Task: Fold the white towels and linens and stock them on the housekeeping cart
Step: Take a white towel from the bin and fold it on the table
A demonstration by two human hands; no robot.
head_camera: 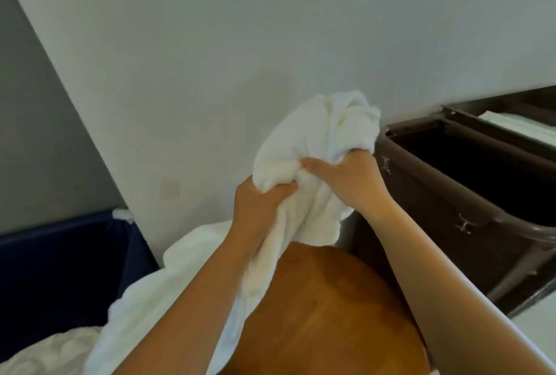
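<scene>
Both forearms reach forward — left hand [258, 203] and right hand [346, 176] clench the bunched white towel [313, 140].

A crumpled white towel [316, 146] hangs unfolded in mid-air. White linens [168, 278] lie heaped lower left, brown cart [436, 209] right.

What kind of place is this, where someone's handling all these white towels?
Probably a hotel laundry or housekeeping area. The left hand and right hand grip a crumpled white towel, more white linens lie heaped at the left, and a brown housekeeping cart stands against the wall.
</scene>
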